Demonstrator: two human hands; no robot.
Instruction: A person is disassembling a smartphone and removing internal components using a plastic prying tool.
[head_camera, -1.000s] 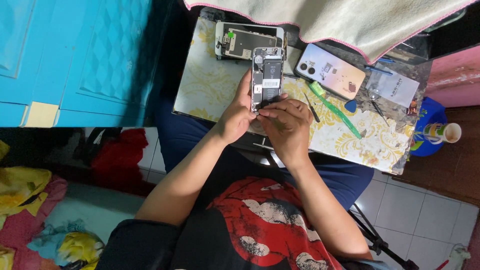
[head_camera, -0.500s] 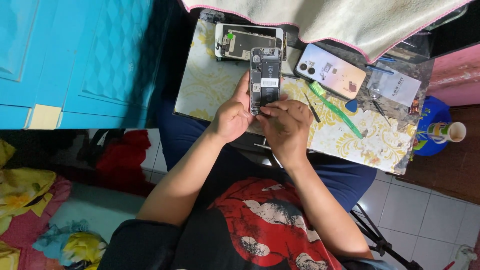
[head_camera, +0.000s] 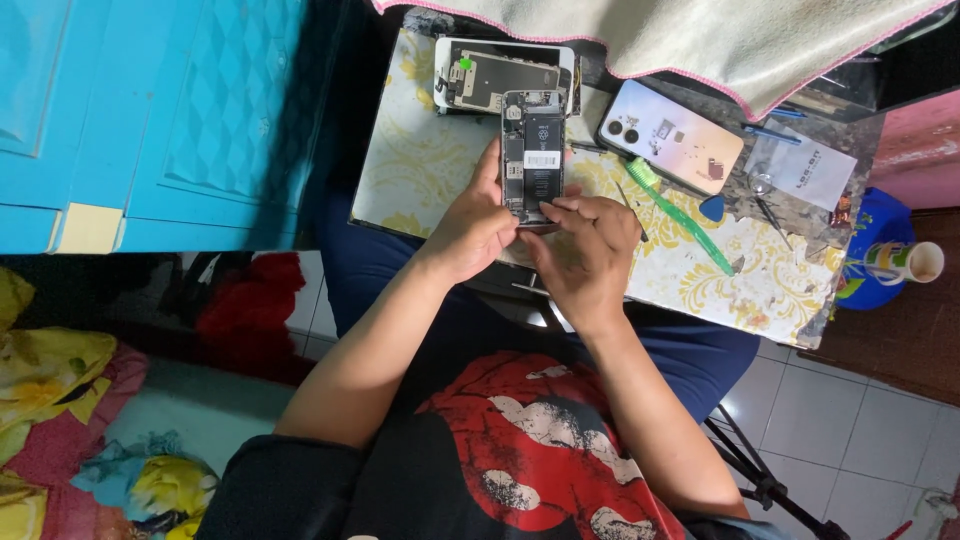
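An opened phone body (head_camera: 532, 155), light, stiff but fragile inside, is being pinched by its edges near the tabletop's (head_camera: 420, 170) front edge, w/ left hand (head_camera: 470, 225) fingers along one side and right hand (head_camera: 585, 245) fingers at the bottom end.

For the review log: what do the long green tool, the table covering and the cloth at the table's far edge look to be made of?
Green tool: probably moulded plastic, with a flat uniform colour and no metallic glint. Table covering: likely vinyl or oilcloth, a smooth printed yellow floral sheet worn through in dark patches on the right. Cloth: soft woven textile, apparently towelling, matte beige with pink stitched edging.
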